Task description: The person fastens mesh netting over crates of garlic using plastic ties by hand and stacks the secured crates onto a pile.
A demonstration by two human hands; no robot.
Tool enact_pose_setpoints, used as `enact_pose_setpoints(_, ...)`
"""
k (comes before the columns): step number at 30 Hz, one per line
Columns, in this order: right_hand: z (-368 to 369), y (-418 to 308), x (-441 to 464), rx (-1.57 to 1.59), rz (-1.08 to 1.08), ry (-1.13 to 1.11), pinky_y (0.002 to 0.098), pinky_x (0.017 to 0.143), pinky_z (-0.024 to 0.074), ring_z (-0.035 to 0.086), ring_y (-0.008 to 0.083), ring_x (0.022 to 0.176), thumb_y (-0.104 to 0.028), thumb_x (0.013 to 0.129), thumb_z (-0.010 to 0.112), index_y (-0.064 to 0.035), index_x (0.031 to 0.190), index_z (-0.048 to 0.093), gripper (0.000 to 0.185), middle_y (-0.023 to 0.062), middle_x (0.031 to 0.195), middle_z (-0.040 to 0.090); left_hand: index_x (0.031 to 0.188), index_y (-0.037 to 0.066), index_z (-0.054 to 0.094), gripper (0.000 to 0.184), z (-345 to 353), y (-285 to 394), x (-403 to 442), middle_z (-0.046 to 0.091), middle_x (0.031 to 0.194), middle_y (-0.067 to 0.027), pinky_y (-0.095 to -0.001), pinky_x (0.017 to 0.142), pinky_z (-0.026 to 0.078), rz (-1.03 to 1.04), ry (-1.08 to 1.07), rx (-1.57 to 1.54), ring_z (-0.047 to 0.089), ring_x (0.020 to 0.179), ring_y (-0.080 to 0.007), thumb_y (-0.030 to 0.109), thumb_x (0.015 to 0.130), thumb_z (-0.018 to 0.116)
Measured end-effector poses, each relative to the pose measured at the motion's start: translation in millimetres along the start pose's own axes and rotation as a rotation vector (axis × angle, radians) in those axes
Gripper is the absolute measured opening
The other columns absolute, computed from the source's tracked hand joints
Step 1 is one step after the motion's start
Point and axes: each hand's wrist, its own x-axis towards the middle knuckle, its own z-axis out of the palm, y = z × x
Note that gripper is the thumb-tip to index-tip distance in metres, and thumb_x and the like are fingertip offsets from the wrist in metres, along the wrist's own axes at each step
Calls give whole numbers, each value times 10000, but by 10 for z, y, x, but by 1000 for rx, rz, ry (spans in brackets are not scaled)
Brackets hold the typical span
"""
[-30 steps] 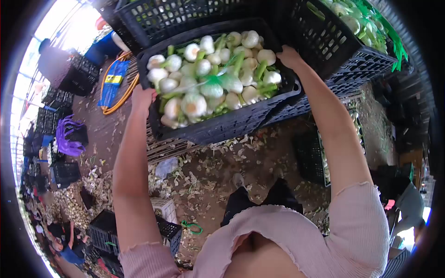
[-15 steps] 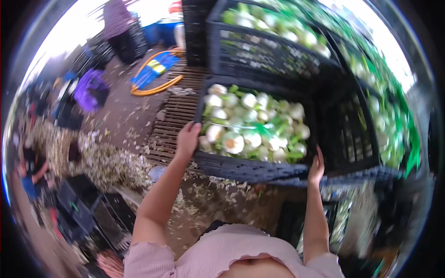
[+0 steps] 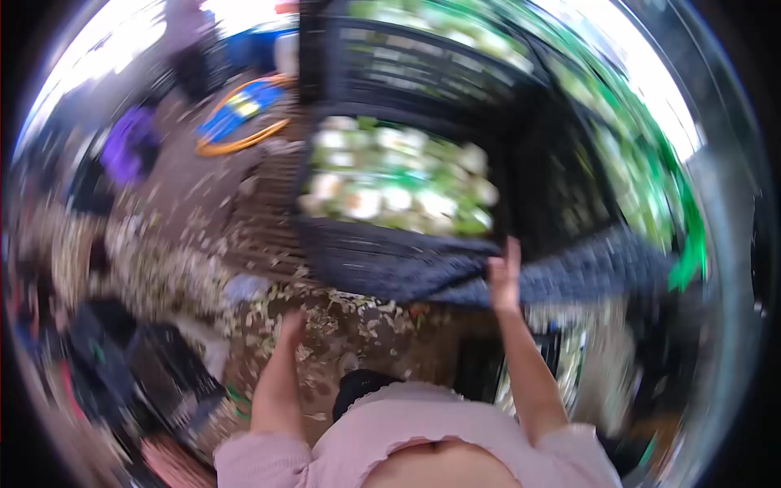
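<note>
A black plastic crate (image 3: 366, 254) full of white onions (image 3: 363, 202) with green stalk ends stands in front of me, blurred by motion. My right hand (image 3: 504, 278) is at the crate's near right corner, its fingers stretched upward; whether it touches the rim is unclear. Apart from the crate, lower and nearer my body, hangs my left hand (image 3: 294, 325). Its fingers are too smeared to read, and I see nothing in it.
More stacked crates with onions (image 3: 439, 61) rise behind and to the right, with green netting (image 3: 691, 252). A blue item with an orange hoop (image 3: 244, 114) and a purple bag (image 3: 130, 146) lie left. Peelings litter the floor. Another person (image 3: 189, 49) stands at the back left.
My left hand has let go of the crate's left side and dropped toward me. The right hand's fingers have straightened at the near right corner. The whole view has shifted, moving the crate leftward.
</note>
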Motion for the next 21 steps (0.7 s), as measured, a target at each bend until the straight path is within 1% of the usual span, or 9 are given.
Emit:
enact_pose_setpoints(4, -258, 496, -1445, -35, -27, -450, 384, 960, 312, 371, 309, 1159, -345, 804, 532, -56, 1236, 385, 540, 159, 1245, 404, 849, 48, 535, 328, 195, -780, -1008, 531, 716, -85, -371, 595, 408, -102, -435, 469, 527, 724, -216, 371, 801, 500)
enact_pose_setpoints(7, -792, 1266, -2637, -28, 530, -951, 381, 927, 348, 429, 307, 1111, -404, 798, 510, -80, 1194, 446, 516, 159, 1205, 452, 840, 58, 543, 292, 591, -613, -1420, 531, 683, -68, -342, 566, 409, -129, -617, 654, 528, 694, -192, 345, 809, 496)
enact_pose_setpoints(11, -1733, 2300, -4084, -75, 961, -777, 372, 811, 432, 548, 295, 936, -402, 788, 498, -113, 1066, 554, 405, 130, 1027, 575, 828, 71, 554, 247, 1628, 239, -1722, 531, 639, -46, -304, 529, 411, 60, -763, 868, 530, 654, -159, 310, 819, 491)
enact_pose_setpoints(12, -1452, 3179, -4931, -99, 899, -735, 377, 794, 436, 553, 289, 920, -383, 789, 500, -123, 1054, 563, 377, 113, 1020, 579, 825, 74, 556, 236, 1962, 492, -1763, 531, 628, -40, -294, 519, 411, 151, -810, 922, 530, 644, -151, 301, 822, 490)
enact_pose_setpoints(14, -2030, 3290, -5341, -103, 1045, -501, 381, 764, 443, 559, 293, 896, -359, 788, 505, -117, 994, 592, 330, 125, 996, 582, 819, 81, 562, 216, 2693, 1050, -1815, 531, 606, -29, -275, 500, 412, 328, -896, 937, 531, 624, -135, 283, 827, 488)
enact_pose_setpoints(15, -2070, 3557, -5791, -88, 1046, -351, 381, 757, 445, 560, 297, 891, -348, 785, 509, -114, 975, 600, 315, 137, 975, 587, 816, 84, 564, 206, 3104, 1348, -1886, 531, 595, -23, -266, 491, 412, 312, -891, 816, 531, 614, -126, 274, 830, 486)
enact_pose_setpoints(17, -2435, 3568, -5960, -156, 1260, -431, 396, 720, 453, 570, 302, 865, -306, 792, 501, -101, 928, 608, 269, 156, 923, 595, 798, 89, 536, 194, 3937, 2189, -2849, 493, 570, 21, -199, 383, 327, 188, -634, 568, 443, 460, -62, 277, 839, 514)
enact_pose_setpoints(18, -2630, 3518, -5978, -171, 1346, -445, 403, 698, 459, 576, 303, 850, -292, 793, 500, -93, 909, 612, 257, 162, 906, 599, 942, 137, 547, 227, 4275, 2391, -2911, 559, 761, 46, -194, 495, 390, 177, -692, 617, 513, 622, -48, 328, 820, 546)
enact_pose_setpoints(21, -2618, 3581, -6129, -79, 1443, -273, 416, 620, 458, 585, 299, 765, -291, 787, 490, -48, 863, 599, 277, 176, 841, 592, 1004, 118, 559, 266, 5199, 2936, -3493, 579, 849, 13, -216, 638, 414, 444, -932, 655, 522, 734, -71, 323, 839, 523)
